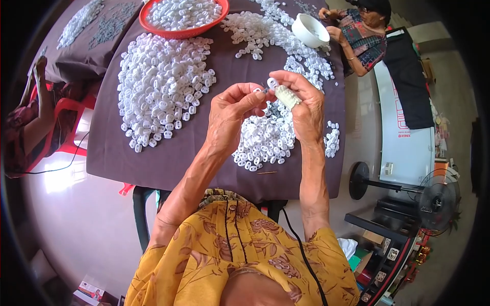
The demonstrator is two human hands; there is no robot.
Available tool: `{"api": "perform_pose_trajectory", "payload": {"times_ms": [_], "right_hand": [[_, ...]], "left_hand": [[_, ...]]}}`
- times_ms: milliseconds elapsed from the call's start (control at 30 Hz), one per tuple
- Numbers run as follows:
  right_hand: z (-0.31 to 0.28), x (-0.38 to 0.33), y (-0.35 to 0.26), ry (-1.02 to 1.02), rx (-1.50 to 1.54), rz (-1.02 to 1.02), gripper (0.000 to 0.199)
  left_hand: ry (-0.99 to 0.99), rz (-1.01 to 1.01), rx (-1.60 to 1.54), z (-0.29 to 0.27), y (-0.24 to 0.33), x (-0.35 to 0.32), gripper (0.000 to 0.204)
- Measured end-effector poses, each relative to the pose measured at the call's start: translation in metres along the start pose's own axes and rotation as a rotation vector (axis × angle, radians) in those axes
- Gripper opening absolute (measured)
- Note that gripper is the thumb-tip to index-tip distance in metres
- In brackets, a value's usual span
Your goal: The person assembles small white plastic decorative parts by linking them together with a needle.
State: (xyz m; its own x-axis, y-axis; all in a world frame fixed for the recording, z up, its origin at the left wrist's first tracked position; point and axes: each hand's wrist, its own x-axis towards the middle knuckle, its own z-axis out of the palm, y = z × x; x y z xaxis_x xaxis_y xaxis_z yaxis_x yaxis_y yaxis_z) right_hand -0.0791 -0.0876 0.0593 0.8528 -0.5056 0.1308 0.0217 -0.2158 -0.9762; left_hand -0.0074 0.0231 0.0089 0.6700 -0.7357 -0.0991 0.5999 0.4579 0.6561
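Pinching a small white plastic oval with holes (272, 82), the right hand (304, 96) holds it mid-table, with a heap of loose white plastic ovals (263, 143) toward six o'clock. The left hand (232, 104) seems to pinch a tiny grey bit (265, 91). If the bumpy cream thumb cover (287, 96) slips, I think the oval could drop and get lost. At eleven o'clock, a round red plastic basket (186, 34) is full of white ovals. At one, I can't tell what's inside a round white bowl (300, 35).

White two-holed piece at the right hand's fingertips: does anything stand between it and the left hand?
No large obstacle shows: the right hand holds the white two-holed piece close to the left hand. Only a small dark item shows between, right by the left hand, too small to identify.
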Motion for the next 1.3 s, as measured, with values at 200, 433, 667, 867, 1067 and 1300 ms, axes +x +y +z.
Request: {"api": "perform_pose_trajectory", "payload": {"times_ms": [200, 433, 667, 867, 1067, 1300], "right_hand": [[0.002, 0.011, 0.009, -0.023, -0.055, -0.042, 0.021], [0.008, 0.016, 0.012, -0.003, -0.095, -0.05, 0.02], [0.011, 0.018, 0.02, 0.005, -0.159, -0.079, 0.022], [0.012, 0.017, 0.025, 0.019, -0.189, -0.137, 0.021], [0.012, 0.017, 0.024, 0.038, -0.21, -0.171, 0.018], [0.013, 0.013, 0.021, 0.024, -0.253, -0.105, 0.02]], "left_hand": [[0.008, 0.011, -0.013, -0.008, -0.001, 0.008, 0.011], [0.043, 0.027, -0.009, -0.01, -0.001, 0.014, 0.012], [0.071, 0.052, -0.029, -0.011, -0.004, 0.017, 0.013], [0.091, 0.061, -0.016, -0.01, -0.003, 0.016, 0.015], [0.101, 0.086, 0.027, -0.01, -0.006, 0.016, 0.016], [0.117, 0.083, 0.037, -0.01, -0.006, 0.015, 0.017]]}}
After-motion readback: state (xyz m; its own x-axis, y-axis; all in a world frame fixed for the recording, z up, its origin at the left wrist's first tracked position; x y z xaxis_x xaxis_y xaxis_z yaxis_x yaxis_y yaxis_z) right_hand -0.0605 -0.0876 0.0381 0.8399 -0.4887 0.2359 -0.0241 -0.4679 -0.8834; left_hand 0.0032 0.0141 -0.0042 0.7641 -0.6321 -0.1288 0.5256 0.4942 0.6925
